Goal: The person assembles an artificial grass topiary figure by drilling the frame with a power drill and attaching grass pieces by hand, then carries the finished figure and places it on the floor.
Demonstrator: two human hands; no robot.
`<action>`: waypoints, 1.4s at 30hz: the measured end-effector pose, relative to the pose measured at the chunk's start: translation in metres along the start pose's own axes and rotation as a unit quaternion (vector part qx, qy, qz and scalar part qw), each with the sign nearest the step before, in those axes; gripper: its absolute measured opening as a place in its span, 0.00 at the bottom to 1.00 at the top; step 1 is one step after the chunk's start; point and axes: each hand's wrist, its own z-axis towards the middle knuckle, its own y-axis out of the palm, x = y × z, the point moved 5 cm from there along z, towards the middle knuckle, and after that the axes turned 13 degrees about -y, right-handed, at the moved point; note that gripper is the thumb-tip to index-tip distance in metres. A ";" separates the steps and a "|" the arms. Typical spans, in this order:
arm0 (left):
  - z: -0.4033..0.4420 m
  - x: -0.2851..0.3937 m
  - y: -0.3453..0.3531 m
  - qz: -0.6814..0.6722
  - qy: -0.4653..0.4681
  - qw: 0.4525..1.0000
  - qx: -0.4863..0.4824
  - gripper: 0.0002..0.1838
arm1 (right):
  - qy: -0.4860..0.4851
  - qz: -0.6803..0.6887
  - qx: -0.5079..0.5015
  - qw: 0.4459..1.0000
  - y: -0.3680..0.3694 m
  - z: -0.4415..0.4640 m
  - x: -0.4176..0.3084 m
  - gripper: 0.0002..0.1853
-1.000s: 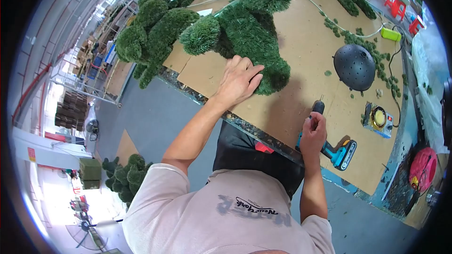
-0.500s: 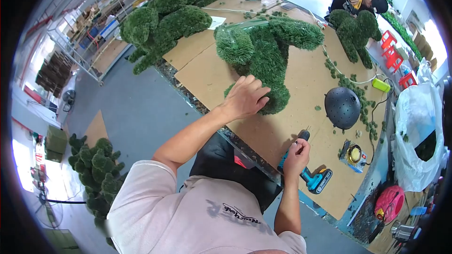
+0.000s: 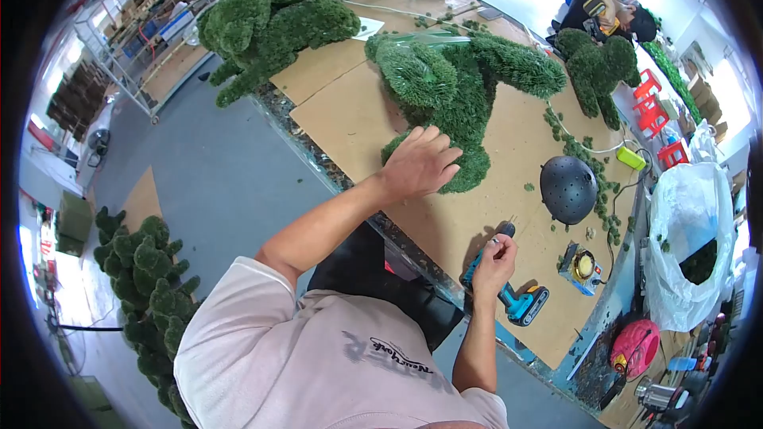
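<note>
My left hand [image 3: 421,163] rests, fingers bent, on the lower rounded end of a green artificial-grass animal figure [image 3: 465,103], which lies on the board-covered table. Its fingertips are curled over the grass. My right hand [image 3: 493,266] is closed in a pinch just over a teal cordless drill [image 3: 520,302]. A tiny shiny spot shows at the fingertips, too small to name. The drill lies on the table with its bit pointing away from me; my hand hides its middle. A black perforated dome [image 3: 568,191] sits to the right of the figure.
Other grass figures stand at the left [image 3: 278,28] and the far right [image 3: 596,71]. A small pot device [image 3: 582,268] with a cord sits near the right edge. Loose grass tufts [image 3: 608,171] lie about. A plastic bag [image 3: 687,246] hangs beyond. Another person [image 3: 596,12] holds a yellow drill.
The whole view has shifted slightly. The grass figure's upper part has swung a little to the right, with my left hand still on its lower end. My right hand stays over the drill.
</note>
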 end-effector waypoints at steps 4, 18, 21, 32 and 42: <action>0.005 0.004 0.007 0.006 0.011 1.000 -0.016 0.16 | -0.011 0.001 -0.014 1.000 -0.012 0.034 -0.029 0.12; -0.013 -0.012 -0.003 -0.026 -0.035 0.999 -0.001 0.17 | -0.142 0.256 -0.100 0.951 0.024 0.219 -0.229 0.18; -0.019 -0.017 -0.004 -0.036 -0.058 0.997 -0.021 0.17 | -0.125 0.322 -0.113 0.932 0.037 0.214 -0.229 0.16; -0.029 -0.025 -0.005 -0.056 -0.053 0.997 0.001 0.17 | -0.182 0.306 -0.115 0.927 0.048 0.197 -0.251 0.16; -0.029 -0.026 -0.004 -0.047 -0.070 0.996 -0.027 0.18 | -0.208 0.267 -0.098 0.936 0.046 0.198 -0.251 0.19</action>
